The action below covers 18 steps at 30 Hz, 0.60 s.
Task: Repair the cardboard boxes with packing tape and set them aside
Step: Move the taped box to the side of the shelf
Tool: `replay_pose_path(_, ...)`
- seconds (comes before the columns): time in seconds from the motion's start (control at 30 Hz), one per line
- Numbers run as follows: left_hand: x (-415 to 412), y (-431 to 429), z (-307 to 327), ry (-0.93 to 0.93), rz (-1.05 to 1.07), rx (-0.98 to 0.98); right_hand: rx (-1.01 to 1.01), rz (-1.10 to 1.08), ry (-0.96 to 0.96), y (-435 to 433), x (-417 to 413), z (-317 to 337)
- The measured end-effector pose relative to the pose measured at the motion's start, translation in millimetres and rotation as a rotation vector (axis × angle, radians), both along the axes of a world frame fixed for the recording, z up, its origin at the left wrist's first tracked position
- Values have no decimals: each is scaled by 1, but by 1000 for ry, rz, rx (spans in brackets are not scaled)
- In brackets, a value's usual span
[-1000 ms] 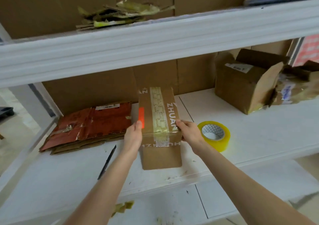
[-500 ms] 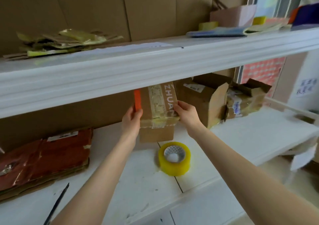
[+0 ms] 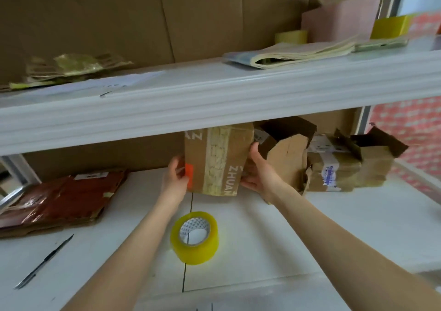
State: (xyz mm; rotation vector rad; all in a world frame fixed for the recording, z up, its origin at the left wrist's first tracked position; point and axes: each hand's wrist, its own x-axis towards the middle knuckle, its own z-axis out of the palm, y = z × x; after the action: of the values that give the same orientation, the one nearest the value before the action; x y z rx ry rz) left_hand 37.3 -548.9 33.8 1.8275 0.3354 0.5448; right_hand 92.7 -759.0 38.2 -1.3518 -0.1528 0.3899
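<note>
A small taped cardboard box point(image 3: 216, 160) printed ZHUAN, with an orange sticker on its left edge, is lifted off the white lower shelf point(image 3: 274, 239) between both my hands. My left hand point(image 3: 175, 179) grips its left side and my right hand point(image 3: 256, 171) grips its right side. The box's top is hidden behind the upper shelf's front edge. A yellow roll of packing tape point(image 3: 195, 238) stands on the shelf just below the box.
Two torn open cardboard boxes point(image 3: 290, 158) point(image 3: 346, 165) stand to the right. Flattened red-brown cardboard point(image 3: 62, 198) lies at the left, with a dark pen point(image 3: 43, 263) in front of it. The upper shelf point(image 3: 214, 105) carries papers, tape rolls and scraps.
Both hands have raised the box off the shelf and carried it back and right, toward the torn boxes. The view has swung right and up. The tape roll has stayed put.
</note>
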Motion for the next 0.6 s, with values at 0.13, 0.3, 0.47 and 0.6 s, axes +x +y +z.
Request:
replay_pose_path(0.13, 3, -1, -1, -27, 47, -224, 91, 89, 82, -9, 8, 4)
replay_pose_path(0.3, 11, 5, 13, 41, -181, -373, 26, 134, -5, -18, 13, 6)
replay_pose_path(0.47, 16, 15, 14, 4, -317, -556, -143, 48, -134, -19, 13, 1)
replay_pose_path(0.6, 20, 11, -6, 150, -354, -210, -279, -180, -166, -8, 11, -18)
